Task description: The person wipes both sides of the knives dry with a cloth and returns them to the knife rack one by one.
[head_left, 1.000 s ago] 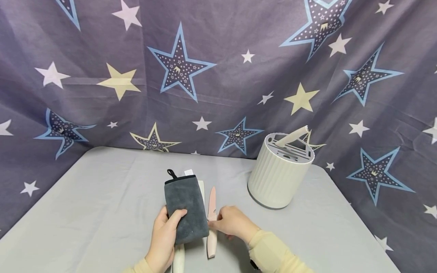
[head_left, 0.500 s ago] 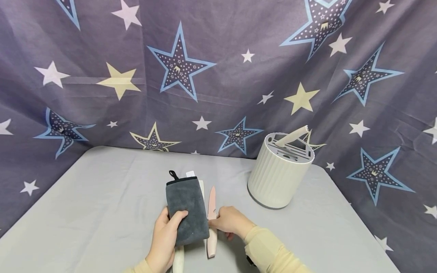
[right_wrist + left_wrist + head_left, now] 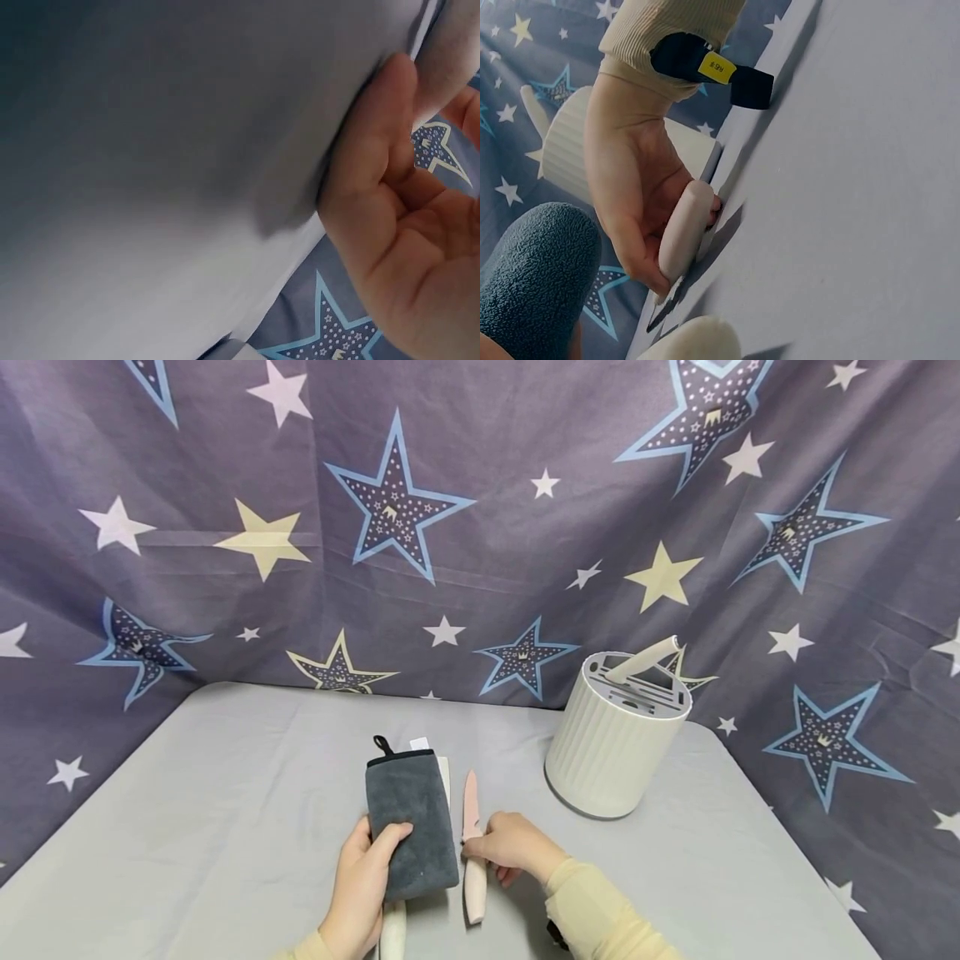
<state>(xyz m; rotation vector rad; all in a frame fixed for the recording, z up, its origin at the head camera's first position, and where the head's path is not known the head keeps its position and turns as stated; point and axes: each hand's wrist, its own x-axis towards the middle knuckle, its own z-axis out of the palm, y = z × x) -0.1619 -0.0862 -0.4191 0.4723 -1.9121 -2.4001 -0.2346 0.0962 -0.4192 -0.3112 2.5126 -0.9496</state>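
Note:
A folded dark grey cloth (image 3: 412,827) with a black loop is gripped in my left hand (image 3: 363,868), thumb across its front. Below and behind it a cream-handled knife (image 3: 392,931) lies on the table; its pale blade edge shows at the cloth's right, the rest hidden. My right hand (image 3: 517,847) pinches a small pink-bladed knife (image 3: 471,802) around the top of its pale handle. That knife lies close to the tabletop, blade pointing away. The left wrist view shows the thumb and fingers on either side of the handle (image 3: 686,232). In the right wrist view the fingers (image 3: 375,142) touch the table.
A ribbed cream knife block (image 3: 611,743) stands at the back right, with one knife handle (image 3: 641,660) leaning out of its slotted top. A star-patterned curtain (image 3: 480,527) hangs behind the grey-covered table (image 3: 210,827).
My right hand has shifted the pink-bladed knife slightly to the right, widening the gap to the cloth. The left hand with the cloth has hardly moved.

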